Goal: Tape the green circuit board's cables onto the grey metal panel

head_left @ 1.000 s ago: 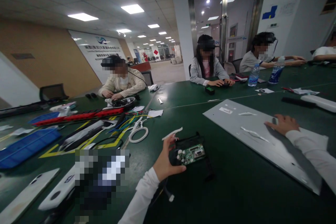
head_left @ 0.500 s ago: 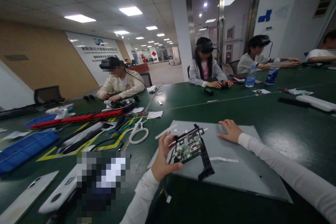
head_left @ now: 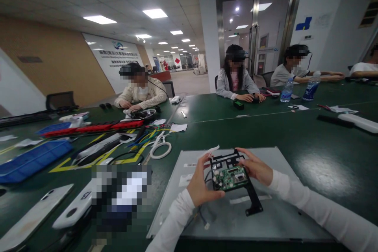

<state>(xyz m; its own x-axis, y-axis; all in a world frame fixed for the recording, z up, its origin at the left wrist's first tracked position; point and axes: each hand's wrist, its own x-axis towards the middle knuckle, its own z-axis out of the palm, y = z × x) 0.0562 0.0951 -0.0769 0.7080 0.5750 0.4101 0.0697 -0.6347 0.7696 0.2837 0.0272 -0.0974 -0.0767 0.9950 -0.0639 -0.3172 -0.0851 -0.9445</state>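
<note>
Between my hands is a black bracket (head_left: 253,200) carrying a green circuit board (head_left: 230,179), raised over a flat grey panel (head_left: 274,218). My left hand (head_left: 201,185) grips its left side, thumb along the near edge and fingers at the far left corner. On the far right side of the bracket, my right hand (head_left: 257,167) is closed around the frame's edge. A thin cable with a white connector (head_left: 206,225) hangs below the board. Whitish tape strips (head_left: 236,200) lie on the panel beneath the bracket.
Left of the panel are a white cable coil (head_left: 161,150), a blue tray (head_left: 35,161), a red strip (head_left: 94,128) and white devices (head_left: 37,214). Farther off are a small wrench (head_left: 184,114), bottles (head_left: 286,91) and several people in headsets across the green table (head_left: 218,130).
My right hand has left the panel and taken hold of the bracket's right side. The bracket has turned more squarely towards me and moved slightly right; the view has shifted a little.
</note>
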